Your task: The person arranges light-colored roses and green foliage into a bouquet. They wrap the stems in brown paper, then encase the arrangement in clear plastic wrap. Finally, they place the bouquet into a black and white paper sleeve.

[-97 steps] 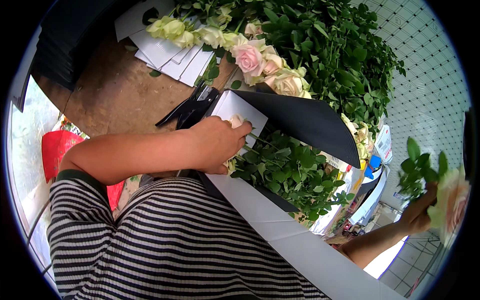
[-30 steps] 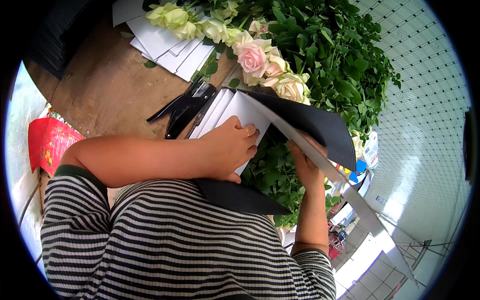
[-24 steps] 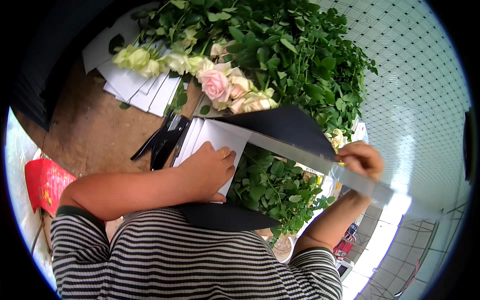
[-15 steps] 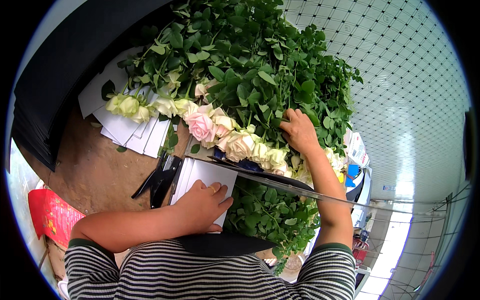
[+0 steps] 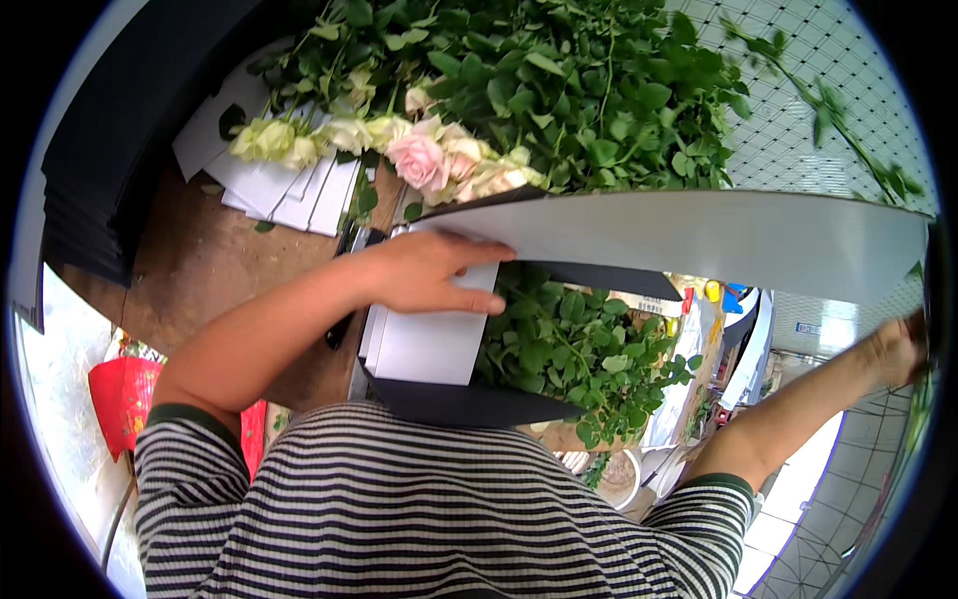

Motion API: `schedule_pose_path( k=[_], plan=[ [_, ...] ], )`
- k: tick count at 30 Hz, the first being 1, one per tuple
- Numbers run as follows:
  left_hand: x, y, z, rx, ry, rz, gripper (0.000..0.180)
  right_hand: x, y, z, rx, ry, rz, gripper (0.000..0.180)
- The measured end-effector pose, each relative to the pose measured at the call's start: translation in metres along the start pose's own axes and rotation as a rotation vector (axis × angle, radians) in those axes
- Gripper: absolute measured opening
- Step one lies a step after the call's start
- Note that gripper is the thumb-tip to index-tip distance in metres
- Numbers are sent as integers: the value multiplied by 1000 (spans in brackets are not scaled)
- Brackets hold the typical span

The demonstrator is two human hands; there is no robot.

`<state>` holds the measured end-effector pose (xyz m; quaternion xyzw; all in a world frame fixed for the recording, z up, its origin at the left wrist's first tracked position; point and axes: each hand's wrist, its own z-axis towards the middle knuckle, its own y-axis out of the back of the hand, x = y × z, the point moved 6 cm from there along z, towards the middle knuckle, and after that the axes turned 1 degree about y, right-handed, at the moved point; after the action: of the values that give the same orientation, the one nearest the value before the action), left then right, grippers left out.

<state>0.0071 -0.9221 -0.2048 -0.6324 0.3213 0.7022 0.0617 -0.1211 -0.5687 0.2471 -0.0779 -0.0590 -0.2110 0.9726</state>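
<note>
My left hand (image 5: 434, 272) lies with fingers apart over a stack of white paper sheets (image 5: 424, 349), its fingertips near the edge of a long grey-white panel (image 5: 718, 235). At the far right rim, my right hand (image 5: 895, 349) is closed, its fingers partly cut off by the picture's edge. A long leafy rose stem (image 5: 826, 105) runs down toward it, passing the panel's far end, and more leaves show below the hand. The flower end of that stem cannot be made out. Beside the paper, leafy stems (image 5: 564, 334) lie between the panel and a black sheet (image 5: 469, 401).
Behind the panel lies a big heap of leafy roses (image 5: 599, 110), with a pink rose (image 5: 419, 162) and cream ones in front. White papers (image 5: 294, 195) lie on the brown table (image 5: 225, 265). Black sheets (image 5: 110, 170) stand at left, above a red package (image 5: 122, 404).
My right hand has moved from the heap to the far right, bringing a leafy stem out. My left hand has shifted up to the paper's far edge. The view has shifted too.
</note>
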Motion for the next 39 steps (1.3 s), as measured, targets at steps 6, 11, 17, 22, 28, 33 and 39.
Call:
schedule_pose_path(
  k=[6, 11, 17, 22, 28, 33, 39],
  plan=[
    [0, -1, 1, 47, 98, -62, 81, 33, 65, 48, 100, 319, -557, 28],
    [2, -1, 4, 55, 140, -100, 79, 147, 31, -29, 393, 570, -454, 37],
    [-7, -2, 6, 107, 121, -144, 79, 109, -32, -219, 1607, 306, -429, 40],
    [-2, 1, -2, 143, 173, -315, 81, 174, -69, -355, 2023, 130, -2, 40],
    [-21, -16, -26, 338, 192, -79, 50, 168, -54, -441, 2022, -444, 294, 29],
    [-39, -39, -45, 83, -208, 225, 31, 161, -39, -444, 2010, -566, 322, 25],
    [-40, -35, -39, 128, -119, 211, 31, 25, -39, -303, 870, -991, 104, 11]
  ],
)
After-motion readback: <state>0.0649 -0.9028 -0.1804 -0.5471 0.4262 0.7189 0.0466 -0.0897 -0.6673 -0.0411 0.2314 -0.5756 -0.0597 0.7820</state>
